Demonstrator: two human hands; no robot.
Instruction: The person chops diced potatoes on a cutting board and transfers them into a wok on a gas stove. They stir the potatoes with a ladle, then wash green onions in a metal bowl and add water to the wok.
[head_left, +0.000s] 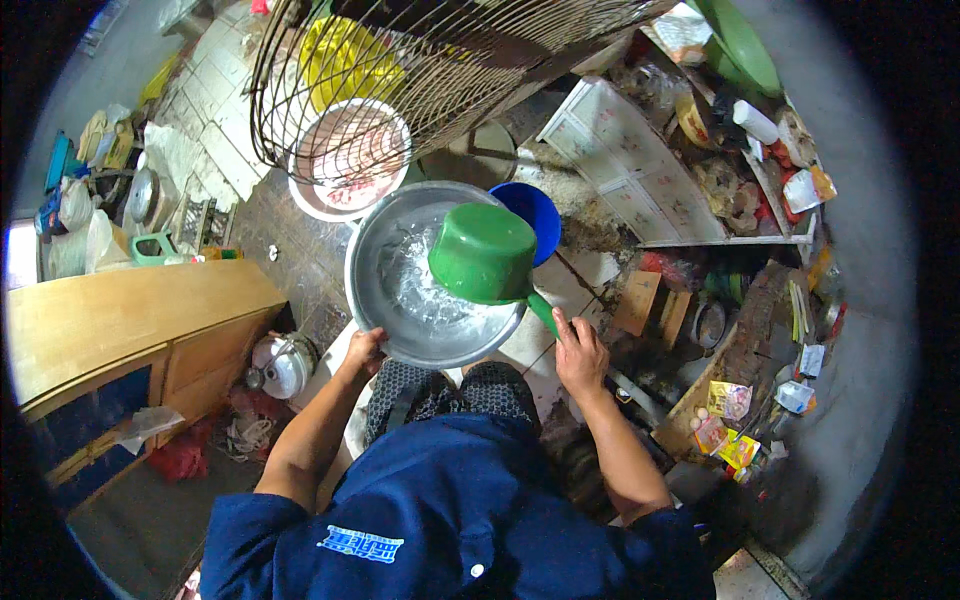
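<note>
Gripped by its handle in my right hand (582, 355), a green plastic dipper (484, 251) is tipped over a grey metal basin (375, 322). Water (420, 289) splashes and ripples inside the basin, partly hidden by the dipper. My left hand (366, 351) holds the basin's rim at the near left. Beyond the basin stands a white tub (304, 191) with pale pinkish contents (349, 191), which I cannot make out clearly. A blue plastic bucket (541, 214) sits just right of the basin, partly covered by the dipper.
A wire rack (450, 67) overhangs the white tub. On the left are a wooden cabinet (135, 315) and a metal pot with a lid (285, 367). A white patterned cabinet (637, 165) lies at the right, near a cluttered ledge (690, 412) with packets. A yellow plastic bag (341, 64) lies behind.
</note>
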